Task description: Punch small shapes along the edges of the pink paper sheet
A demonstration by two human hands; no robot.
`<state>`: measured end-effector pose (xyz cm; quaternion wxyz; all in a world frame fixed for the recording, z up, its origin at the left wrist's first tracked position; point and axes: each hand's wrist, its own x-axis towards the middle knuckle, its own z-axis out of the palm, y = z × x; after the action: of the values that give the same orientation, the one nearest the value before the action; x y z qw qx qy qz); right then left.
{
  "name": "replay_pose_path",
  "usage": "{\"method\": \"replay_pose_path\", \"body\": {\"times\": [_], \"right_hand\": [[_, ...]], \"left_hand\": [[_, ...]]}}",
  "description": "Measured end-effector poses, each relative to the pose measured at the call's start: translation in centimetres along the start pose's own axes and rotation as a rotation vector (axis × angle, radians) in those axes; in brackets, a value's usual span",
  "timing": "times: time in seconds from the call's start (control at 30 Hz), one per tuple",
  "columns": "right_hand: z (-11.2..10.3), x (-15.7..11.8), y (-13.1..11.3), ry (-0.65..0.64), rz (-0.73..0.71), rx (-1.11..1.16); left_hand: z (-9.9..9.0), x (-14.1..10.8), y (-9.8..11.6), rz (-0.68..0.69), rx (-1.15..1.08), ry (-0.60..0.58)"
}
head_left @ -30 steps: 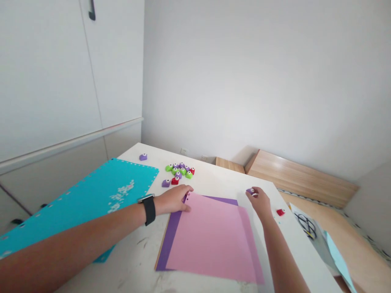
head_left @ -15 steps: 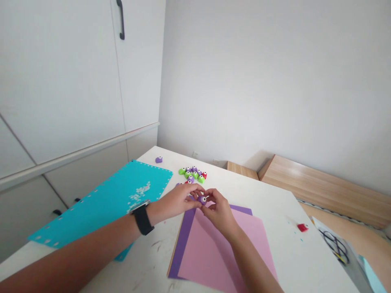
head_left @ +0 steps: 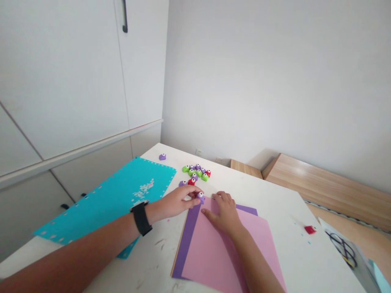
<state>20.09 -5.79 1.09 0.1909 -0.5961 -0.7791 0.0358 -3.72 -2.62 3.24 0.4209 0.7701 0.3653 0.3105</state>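
The fingers of our left hand (head_left: 174,202) are pinching the small purple punch (head_left: 200,198) at the 11 o'clock corner of the pink sheet (head_left: 232,248). We cannot tell whether paper is sitting in its slot; aligning both squarely should be helping. From the punch, the pink sheet is spreading toward 5 o'clock over a purple sheet (head_left: 185,244). At 4 o'clock, our right hand (head_left: 225,214) is resting with fingers open on the pink sheet; pressing lightly should be limiting buckling. Clustered punches (head_left: 198,173) are lying at 12 o'clock, a teal sheet (head_left: 106,203) at 9.
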Motion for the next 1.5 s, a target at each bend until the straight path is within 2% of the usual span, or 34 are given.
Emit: {"method": "replay_pose_path", "body": {"times": [0.17,0.43,0.57,0.7,0.97,1.07,1.23,1.37,1.43,1.5], "right_hand": [[-0.3,0.1,-0.2,-0.002,0.01,-0.05],[-0.3,-0.1,-0.3,-0.01,-0.032,-0.031],[-0.3,-0.2,-0.7,0.008,-0.025,-0.041],[-0.6,-0.3,-1.1,-0.023,0.013,-0.046],[-0.8,-0.2,-1.1,-0.053,0.046,-0.05],[-0.7,-0.2,-1.2,-0.061,0.042,-0.074],[-0.4,-0.3,-1.3,-0.055,0.061,-0.082],[-0.2,-0.6,-1.4,-0.022,0.111,-0.151],[-0.1,-0.7,-1.4,-0.016,0.135,-0.187],[-0.2,-0.7,-1.3,-0.02,0.148,-0.204]], "left_hand": [[0.6,-0.7,0.4,0.076,0.248,0.048],[0.9,-0.9,0.9,0.145,0.261,0.006],[1.0,-1.1,0.2,0.097,0.383,0.031],[0.8,-1.3,-0.1,0.062,0.466,-0.021],[-0.5,-1.4,0.8,0.147,0.367,-0.218],[-0.5,-1.4,1.0,0.129,0.426,-0.21],[-0.1,-1.5,0.6,0.129,0.46,-0.106],[0.0,-1.4,0.2,0.213,0.342,-0.189],[0.0,-1.3,0.1,0.205,0.355,-0.228],[-0.1,-1.2,0.2,0.166,0.416,-0.212]]}}
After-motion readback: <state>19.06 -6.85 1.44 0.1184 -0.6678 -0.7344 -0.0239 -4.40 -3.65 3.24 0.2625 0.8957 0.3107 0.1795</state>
